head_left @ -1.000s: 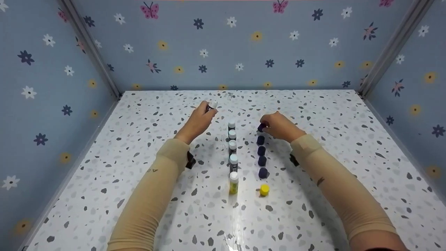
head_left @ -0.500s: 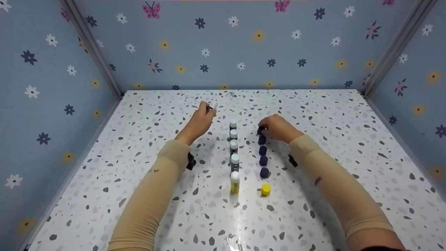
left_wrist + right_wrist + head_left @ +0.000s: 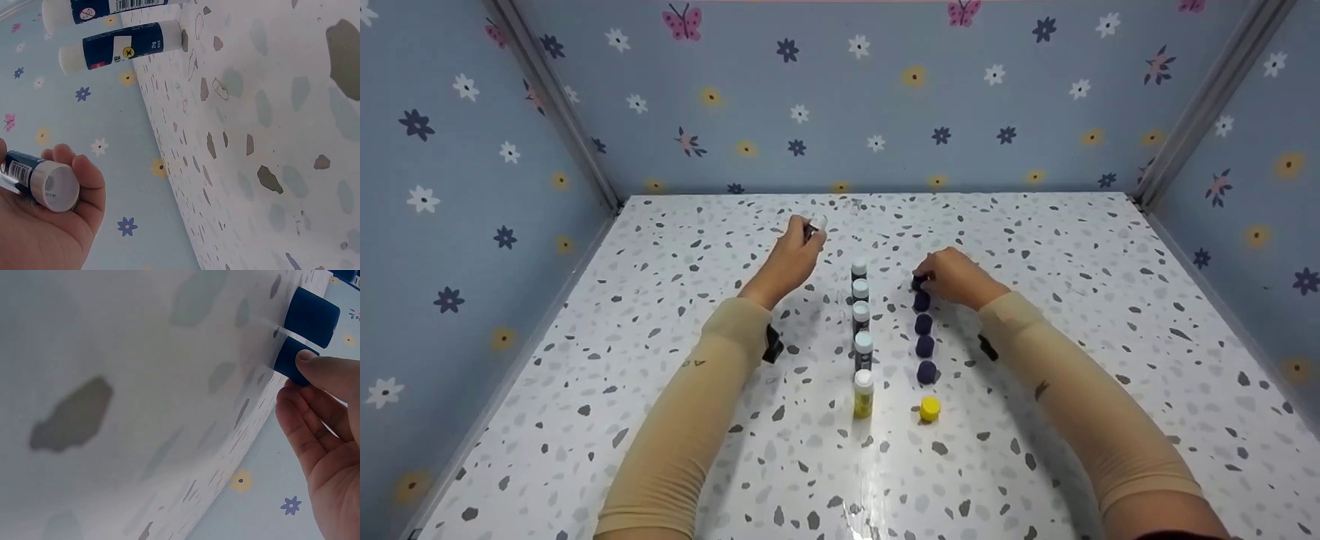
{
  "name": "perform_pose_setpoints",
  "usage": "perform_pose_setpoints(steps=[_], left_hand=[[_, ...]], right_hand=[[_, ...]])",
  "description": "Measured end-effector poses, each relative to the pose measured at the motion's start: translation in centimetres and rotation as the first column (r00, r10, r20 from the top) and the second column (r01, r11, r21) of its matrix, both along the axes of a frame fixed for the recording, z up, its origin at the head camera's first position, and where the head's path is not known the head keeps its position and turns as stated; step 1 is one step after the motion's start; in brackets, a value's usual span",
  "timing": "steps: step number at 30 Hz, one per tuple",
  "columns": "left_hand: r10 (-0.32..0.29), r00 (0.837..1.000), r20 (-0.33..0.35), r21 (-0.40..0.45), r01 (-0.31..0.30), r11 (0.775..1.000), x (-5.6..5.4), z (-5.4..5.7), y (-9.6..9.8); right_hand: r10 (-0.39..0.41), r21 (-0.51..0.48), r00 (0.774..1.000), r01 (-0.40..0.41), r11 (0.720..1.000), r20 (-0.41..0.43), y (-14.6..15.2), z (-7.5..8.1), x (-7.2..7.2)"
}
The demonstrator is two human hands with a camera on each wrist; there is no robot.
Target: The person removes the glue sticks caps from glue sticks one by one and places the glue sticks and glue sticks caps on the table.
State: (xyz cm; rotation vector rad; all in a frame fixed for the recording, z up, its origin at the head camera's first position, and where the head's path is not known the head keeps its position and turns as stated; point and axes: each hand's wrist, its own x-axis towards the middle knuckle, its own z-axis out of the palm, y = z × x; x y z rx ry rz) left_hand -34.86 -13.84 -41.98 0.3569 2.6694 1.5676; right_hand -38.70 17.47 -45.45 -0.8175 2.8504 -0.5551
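My left hand grips a glue stick with a navy label, held tilted above the far part of the table; its whitish round end faces the left wrist camera. Across from it, my right hand pinches a navy cap between thumb and fingers, down at the tabletop. That cap is at the far end of a line of navy caps. Between the hands stands a row of upright, uncapped glue sticks, several navy-labelled and the nearest one yellow.
A yellow cap lies at the near end of the cap line, right of the yellow glue stick. The white speckled table is walled by blue flowered panels at the back and both sides.
My right hand has come slightly nearer and left with the navy cap, closer to the other caps. The left hand with the glue stick has hardly moved.
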Motion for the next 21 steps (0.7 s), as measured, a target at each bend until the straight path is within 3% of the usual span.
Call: perform_pose_setpoints(steps=[9, 16, 21], left_hand=[[-0.001, 1.0, -0.023, 0.002, 0.001, 1.0, -0.4, 0.2, 0.4], [0.071, 0.996, -0.056, -0.021, -0.072, 0.997, -1.5, 0.1, 1.0], [0.079, 0.995, -0.055, -0.023, -0.081, 0.996, -2.2, -0.4, 1.3]], right_hand=[[0.004, 0.001, 1.0, -0.004, 1.0, -0.018, -0.1, 0.0, 0.3], [-0.017, 0.014, 1.0, 0.017, 1.0, -0.003, -0.2, 0.1, 0.2], [-0.022, 0.021, 1.0, 0.022, 1.0, -0.004, 0.0, 0.1, 0.1]])
